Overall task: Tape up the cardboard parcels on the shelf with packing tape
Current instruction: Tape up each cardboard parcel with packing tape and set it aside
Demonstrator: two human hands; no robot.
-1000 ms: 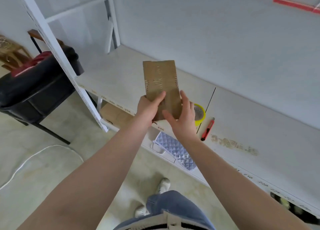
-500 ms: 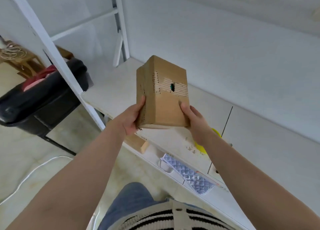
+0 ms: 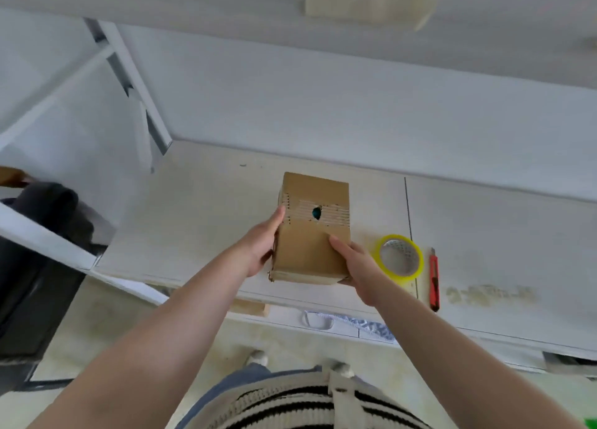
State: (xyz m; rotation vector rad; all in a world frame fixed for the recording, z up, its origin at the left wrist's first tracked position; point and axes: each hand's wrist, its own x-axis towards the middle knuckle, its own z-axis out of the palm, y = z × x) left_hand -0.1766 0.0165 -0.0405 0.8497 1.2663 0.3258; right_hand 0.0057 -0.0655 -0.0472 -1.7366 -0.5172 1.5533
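A brown cardboard parcel (image 3: 310, 251) with a torn strip and a small dark hole on its top face sits low over the white shelf (image 3: 193, 218), near the front edge. I cannot tell whether it touches the board. My left hand (image 3: 260, 246) grips its left side with the thumb along the top edge. On the right, my right hand (image 3: 357, 267) holds the near corner, thumb lying on the top face. A yellow-rimmed roll of packing tape (image 3: 416, 267) lies flat just right of my right hand.
A red utility knife (image 3: 434, 276) lies beside the tape, with a yellowish stain (image 3: 484, 294) further right. The lower shelf holds a cardboard piece (image 3: 253, 309) and a quilted silver bag (image 3: 368, 323). A black chair (image 3: 35, 267) and white shelf posts (image 3: 139, 86) stand at left.
The parcel has come down from chest height to the shelf board, still held in both hands. The view has tilted so that the tape and knife are in plain sight.
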